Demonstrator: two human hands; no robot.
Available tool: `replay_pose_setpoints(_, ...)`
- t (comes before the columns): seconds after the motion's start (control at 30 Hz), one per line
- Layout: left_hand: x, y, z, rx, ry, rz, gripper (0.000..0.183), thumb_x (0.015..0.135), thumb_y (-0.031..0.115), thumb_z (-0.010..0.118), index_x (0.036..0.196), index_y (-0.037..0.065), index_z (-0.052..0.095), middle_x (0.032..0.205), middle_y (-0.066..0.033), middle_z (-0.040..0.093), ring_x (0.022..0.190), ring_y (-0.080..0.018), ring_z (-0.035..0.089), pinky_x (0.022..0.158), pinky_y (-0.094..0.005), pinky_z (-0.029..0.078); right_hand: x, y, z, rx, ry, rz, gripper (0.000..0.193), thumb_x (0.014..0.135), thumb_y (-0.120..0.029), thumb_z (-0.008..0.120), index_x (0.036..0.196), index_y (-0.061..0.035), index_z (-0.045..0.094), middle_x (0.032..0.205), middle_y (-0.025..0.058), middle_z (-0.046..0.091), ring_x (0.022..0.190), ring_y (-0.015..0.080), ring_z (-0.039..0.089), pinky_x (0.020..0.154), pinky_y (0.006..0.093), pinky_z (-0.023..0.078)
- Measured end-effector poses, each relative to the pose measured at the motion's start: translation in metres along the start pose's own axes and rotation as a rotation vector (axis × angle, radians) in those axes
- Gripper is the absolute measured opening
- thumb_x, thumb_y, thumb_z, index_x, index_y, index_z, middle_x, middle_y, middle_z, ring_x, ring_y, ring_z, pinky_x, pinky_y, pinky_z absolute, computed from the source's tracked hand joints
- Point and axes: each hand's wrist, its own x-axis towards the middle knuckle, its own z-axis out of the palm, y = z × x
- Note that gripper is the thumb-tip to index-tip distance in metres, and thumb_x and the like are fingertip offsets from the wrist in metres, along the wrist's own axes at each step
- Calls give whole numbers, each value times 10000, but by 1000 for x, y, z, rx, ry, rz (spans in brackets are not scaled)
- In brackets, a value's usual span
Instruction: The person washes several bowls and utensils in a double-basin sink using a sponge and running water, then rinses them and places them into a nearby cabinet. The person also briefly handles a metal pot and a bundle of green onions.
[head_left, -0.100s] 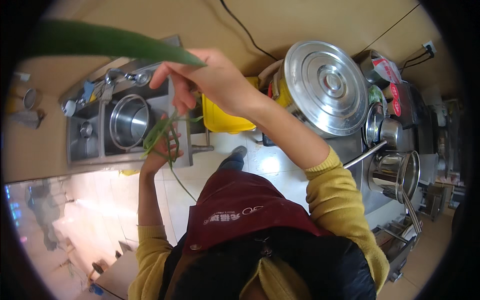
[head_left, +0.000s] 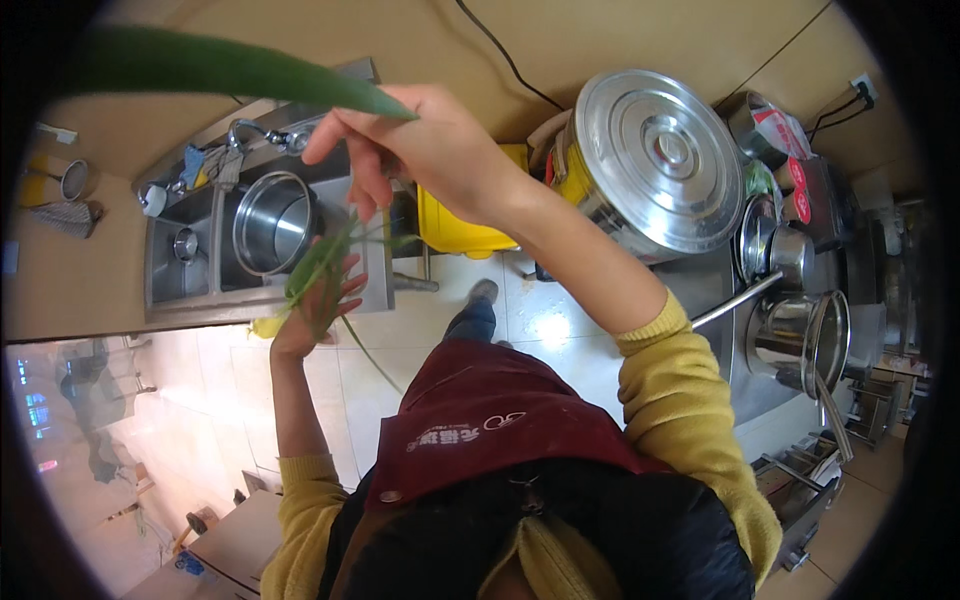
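My left hand (head_left: 312,312) is raised palm up beside the sink, its fingers spread behind a loose bunch of thin green leafy stalks (head_left: 322,268) lying across the palm. One long stem trails down towards my apron. Above it, my right hand (head_left: 425,150) reaches in with fingers bent and apart; its lower fingertips hang just over the upper ends of the stalks, and I cannot tell whether they touch. A long green leaf (head_left: 230,72), close and blurred, crosses from the upper left, its pointed tip overlapping the back of my right hand.
A steel sink (head_left: 300,300) with a tap holds a metal pot (head_left: 275,222) on the left. A yellow bin (head_left: 455,228) stands behind my hands. To the right are a large lidded steel pot (head_left: 660,165), a smaller handled pot (head_left: 790,345) and a worktop.
My view has shifted slightly, so the sink and pots appear a little further right. My left hand has tipped back slightly and the stalks are blurred by motion. The right hand has barely moved.
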Motion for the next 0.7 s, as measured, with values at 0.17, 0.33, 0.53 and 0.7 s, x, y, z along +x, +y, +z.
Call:
replay_pose_setpoints(0.17,-82,-15,23,-358,-119,604,1269,545,639,772,1479,298,-15,1517,-118,163,1381,-373,177,1050,-561,279,-22,-8,55,11,-91,-45,321,969,-238,450,953,26,631,541,42,540,550,153,577,620,280,489)
replay_pose_setpoints(0.33,-154,-13,-2,-740,-22,818,422,972,426,374,1302,185,479,1336,-125,467,1234,-282,421,970,-488,379,-15,-12,135,-59,-232,-22,232,917,-189,556,946,22,647,578,34,572,562,134,583,594,272,477)
replay_pose_setpoints(0.53,-263,-31,-65,-693,267,960,371,982,316,395,1264,83,454,1278,-104,493,1192,-257,448,1016,-433,348,-2,-12,250,123,-568,-794,416,742,-117,753,1116,-39,589,873,60,644,728,105,639,677,245,549)
replay_pose_setpoints(0.7,-350,-54,-106,-600,691,1047,398,985,278,399,1303,43,452,1280,-123,507,1149,-259,493,996,-424,394,45,1,363,323,-496,-1138,420,766,-125,717,1140,-44,545,929,85,615,740,117,623,639,263,549)
